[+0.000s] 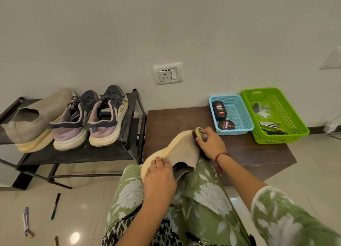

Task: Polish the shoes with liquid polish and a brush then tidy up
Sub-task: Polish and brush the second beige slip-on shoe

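A grey slip-on shoe (181,150) with a cream sole lies on its side across my lap, toe pointing away. My left hand (159,177) grips its heel and sole. My right hand (209,143) holds a yellow-backed brush (198,131), bristles pressed on the shoe's toe end. The matching grey shoe (31,120) stands on the black rack (129,120). A black liquid polish bottle (219,110) and a round polish tin (226,125) lie in the blue basket (239,115).
Two navy and pink sneakers (88,120) share the rack. A green basket (287,116) with small items sits on the brown table (171,120) beside the blue one. A pen (55,206) and small tubes (26,221) lie on the tiled floor. A wall socket (167,73) is above.
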Demonstrator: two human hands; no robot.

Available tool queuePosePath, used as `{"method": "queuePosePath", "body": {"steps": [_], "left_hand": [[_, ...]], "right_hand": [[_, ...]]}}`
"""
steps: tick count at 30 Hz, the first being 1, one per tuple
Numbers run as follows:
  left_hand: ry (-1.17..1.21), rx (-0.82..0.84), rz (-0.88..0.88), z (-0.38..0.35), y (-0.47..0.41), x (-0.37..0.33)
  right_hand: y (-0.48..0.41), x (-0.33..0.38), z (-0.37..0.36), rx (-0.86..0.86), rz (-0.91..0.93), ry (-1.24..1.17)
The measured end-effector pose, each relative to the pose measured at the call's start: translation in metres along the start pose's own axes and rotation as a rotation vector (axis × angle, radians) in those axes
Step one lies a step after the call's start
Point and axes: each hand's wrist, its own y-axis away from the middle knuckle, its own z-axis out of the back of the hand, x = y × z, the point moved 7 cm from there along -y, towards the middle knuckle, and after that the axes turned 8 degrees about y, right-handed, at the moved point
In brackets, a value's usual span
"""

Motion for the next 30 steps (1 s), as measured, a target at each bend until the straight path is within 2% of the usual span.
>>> {"method": "queuePosePath", "body": {"steps": [2, 3, 5, 8, 11, 14, 16, 20, 24, 26, 28, 30], "left_hand": [[0.023, -0.057, 0.01, -0.003, 0.0, 0.002], [0.055, -0.073, 0.027, -0.003, 0.002, 0.004], [0.091, -0.121, 0.079, 0.003, 0.008, 0.01], [0.239, 0.003, 0.18, -0.013, 0.017, 0.021], [0.285, -0.091, 0.181, -0.017, 0.027, 0.025], [0.421, -0.189, 0.223, -0.012, 0.032, 0.035], [0.538, -0.232, 0.235, -0.009, 0.032, 0.042], [0.674, -0.271, 0.157, -0.002, 0.033, 0.045], [0.719, -0.322, 0.015, 0.003, 0.03, 0.041], [0.724, -0.34, -0.037, 0.004, 0.028, 0.04], [0.726, -0.349, -0.065, 0.003, 0.027, 0.039], [0.725, -0.358, -0.082, 0.003, 0.026, 0.038]], "right_hand": [[-0.004, -0.021, 0.005, -0.017, -0.132, -0.022], [-0.004, -0.024, 0.008, -0.023, -0.141, -0.035], [0.003, -0.011, 0.016, -0.052, -0.062, -0.078], [0.026, 0.03, 0.03, -0.079, 0.088, -0.204], [0.055, 0.075, 0.034, 0.03, 0.231, -0.277], [0.078, 0.107, 0.024, 0.185, 0.359, -0.2], [0.086, 0.115, 0.015, 0.227, 0.431, -0.06], [0.094, 0.121, 0.005, 0.303, 0.56, 0.161], [0.062, 0.105, 0.033, 0.094, 0.39, 0.405], [0.07, 0.112, 0.036, 0.087, 0.439, 0.327], [0.1, 0.126, 0.025, 0.219, 0.545, 0.143], [0.115, 0.128, 0.014, 0.235, 0.63, 0.134]]}}
